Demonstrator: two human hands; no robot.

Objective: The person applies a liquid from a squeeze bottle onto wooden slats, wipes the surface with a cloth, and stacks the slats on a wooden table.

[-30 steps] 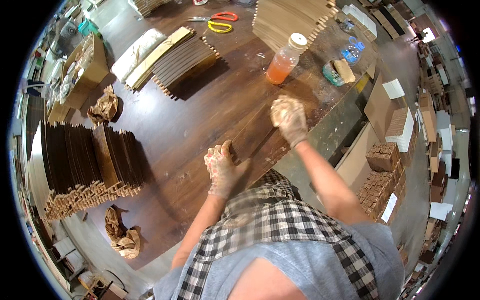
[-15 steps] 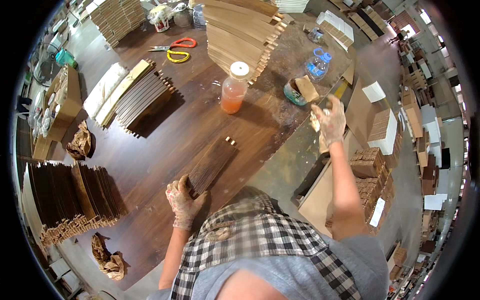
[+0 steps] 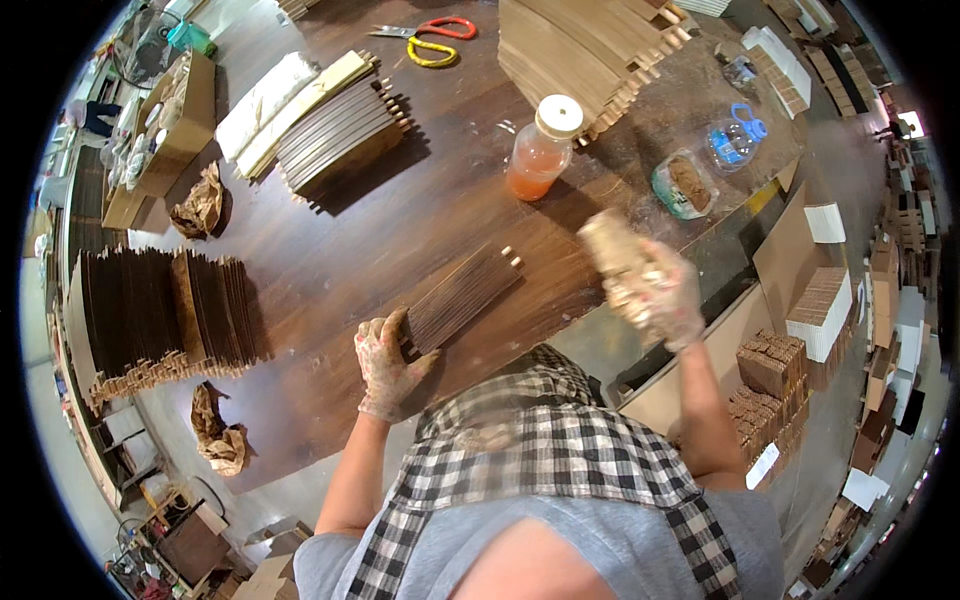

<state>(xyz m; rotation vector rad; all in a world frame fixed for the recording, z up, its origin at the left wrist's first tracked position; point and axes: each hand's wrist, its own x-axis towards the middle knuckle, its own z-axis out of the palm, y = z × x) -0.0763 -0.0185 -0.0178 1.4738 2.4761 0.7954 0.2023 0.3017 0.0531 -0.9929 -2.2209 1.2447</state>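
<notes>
My left hand, in a stained glove, grips the near end of a dark brown wooden board lying on the table. Its thumb and fingers lie on either side of that end, and two pale dowels stick out of the far end. My right hand, also gloved, is raised over the table's right edge, smeared by motion. Its fingers are closed on a tan, blocky piece too blurred to name exactly. Beyond that hand stands a cut-open plastic tub with brown stuff inside.
A bottle of pink liquid stands mid-table, near stacked doweled boards. More stacks and crumpled brown paper lie left. Red-and-yellow scissors lie at the back. A blue-capped bottle is beyond the tub.
My right hand has moved from beside the tub toward the board, now holding the tan piece. A tan piece that lay on the tub is gone from there. My left hand stays at the board.
</notes>
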